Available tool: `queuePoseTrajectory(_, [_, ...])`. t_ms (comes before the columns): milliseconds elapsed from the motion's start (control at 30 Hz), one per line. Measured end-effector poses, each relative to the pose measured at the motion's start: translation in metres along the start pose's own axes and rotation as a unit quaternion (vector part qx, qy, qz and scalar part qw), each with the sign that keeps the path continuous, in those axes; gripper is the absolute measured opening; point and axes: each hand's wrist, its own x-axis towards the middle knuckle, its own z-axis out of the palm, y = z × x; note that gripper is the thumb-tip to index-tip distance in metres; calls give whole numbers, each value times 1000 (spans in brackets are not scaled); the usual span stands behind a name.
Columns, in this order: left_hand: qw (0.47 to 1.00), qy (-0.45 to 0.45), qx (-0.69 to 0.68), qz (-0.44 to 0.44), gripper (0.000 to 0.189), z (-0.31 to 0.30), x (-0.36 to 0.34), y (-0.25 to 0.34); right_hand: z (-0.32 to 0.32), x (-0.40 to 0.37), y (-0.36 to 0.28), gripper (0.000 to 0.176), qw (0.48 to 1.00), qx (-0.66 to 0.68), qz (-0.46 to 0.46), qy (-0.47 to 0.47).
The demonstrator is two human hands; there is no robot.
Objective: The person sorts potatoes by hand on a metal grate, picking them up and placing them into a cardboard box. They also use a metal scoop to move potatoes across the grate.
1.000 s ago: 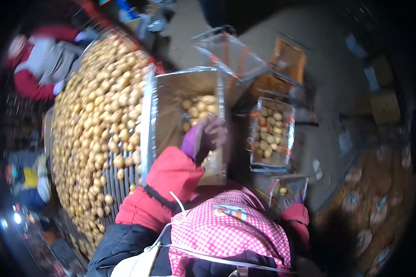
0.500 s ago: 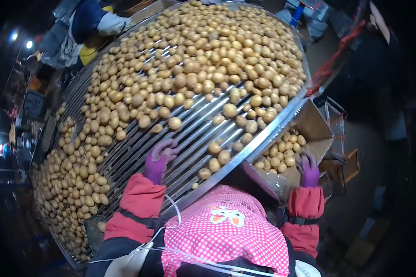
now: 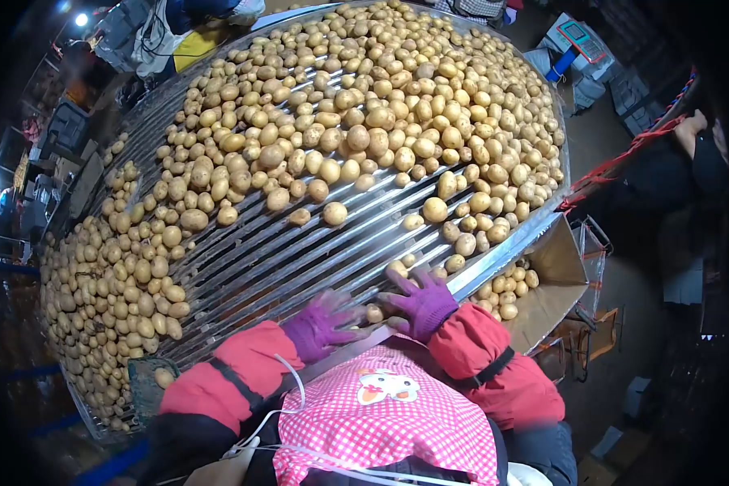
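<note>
My left hand (image 3: 324,326), in a purple glove, is low over the near edge of a slatted metal table (image 3: 259,267). Its fingers are spread and point right, toward a single potato (image 3: 373,313) lying between my two hands. My right hand (image 3: 421,306), gloved the same, reaches in from the right with its fingers apart. Its fingertips are right at that potato and at a small potato (image 3: 397,268) just beyond. Neither hand has closed round anything. A broad heap of potatoes (image 3: 364,121) covers the far part of the slats.
More potatoes (image 3: 121,300) are piled on the left. A cardboard box (image 3: 560,259) holding potatoes stands below the table's right edge. Red cord (image 3: 616,166) runs off the right corner, near another person's hand (image 3: 690,130). A scale (image 3: 579,39) stands at the back right.
My right hand has come from the cardboard box to the slats. The left has moved right and nearer the front edge. Potatoes near the front have shifted, and the view has turned slightly.
</note>
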Motion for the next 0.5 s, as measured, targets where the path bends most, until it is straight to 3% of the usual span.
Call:
queuePoseTrajectory(133, [999, -17, 19, 33, 52, 15, 30, -23, 15, -3, 31, 59, 1000, 10, -23, -14])
queuePoseTrajectory(233, [998, -42, 45, 28, 46, 8, 56, -37, 27, 8, 49, 47, 993, 72, -71, 62])
queuePoseTrajectory(300, [997, -39, 66, 6, 42, 8, 85, -35, 27, 10, 69, 36, 990, 2, -61, 130])
queuePoseTrajectory(333, [997, -16, 67, 17, 41, 11, 100, -37, 3, 17, 69, 36, 996, -5, -17, 83])
queuePoseTrajectory(400, [998, 29, 61, 21, 40, 9, 119, -43, 0, 22, 101, 37, 992, -39, -25, 117])
queuePoseTrajectory(467, [996, 75, 48, 11, 38, -3, 133, -45, -30, 35, 135, 48, 995, -26, 30, -94])
queuePoseTrajectory(500, [994, 87, 65, -17, 39, 1, 134, -54, -8, 32, 158, 44, 998, -39, 34, 23])
